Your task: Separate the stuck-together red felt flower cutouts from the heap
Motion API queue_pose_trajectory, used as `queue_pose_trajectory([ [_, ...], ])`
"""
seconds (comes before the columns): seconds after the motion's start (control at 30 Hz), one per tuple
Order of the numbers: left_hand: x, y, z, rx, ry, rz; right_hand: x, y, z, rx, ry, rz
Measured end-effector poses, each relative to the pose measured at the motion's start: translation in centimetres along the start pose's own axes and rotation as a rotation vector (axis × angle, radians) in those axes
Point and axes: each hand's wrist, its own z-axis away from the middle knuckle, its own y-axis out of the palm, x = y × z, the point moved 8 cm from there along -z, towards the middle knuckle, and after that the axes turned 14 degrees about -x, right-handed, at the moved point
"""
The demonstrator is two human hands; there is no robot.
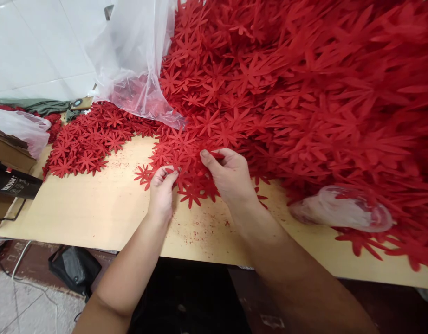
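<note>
My left hand (162,188) is closed in a pinch, with a bit of red petal showing between thumb and fingertips. To its right, my right hand (233,176) pinches a red flower-shaped piece between thumb and forefinger. Whether both hands grip the same piece cannot be made out against the red behind them. Several loose red flower cutouts (191,194) with narrow petals lie on the pale table (123,208) just below and between the hands. Behind them rises a large heap of the same red cutouts (256,79), filling the upper right.
A clear plastic bag (137,60) stands against the heap at the back. Further left lies a smaller pile of darker red cutouts (90,134). A clear plastic cup (346,208) lies tipped over at right. A black box (14,181) stands at the left edge; red crumbs dot the tabletop.
</note>
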Motion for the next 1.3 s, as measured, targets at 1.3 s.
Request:
queue_pose_trajectory([
  [1.3, -0.7, 0.1, 0.2, -0.016, 0.072, -0.103, -0.4, 2.4, 2.5, 0.459, 0.11, -0.001],
])
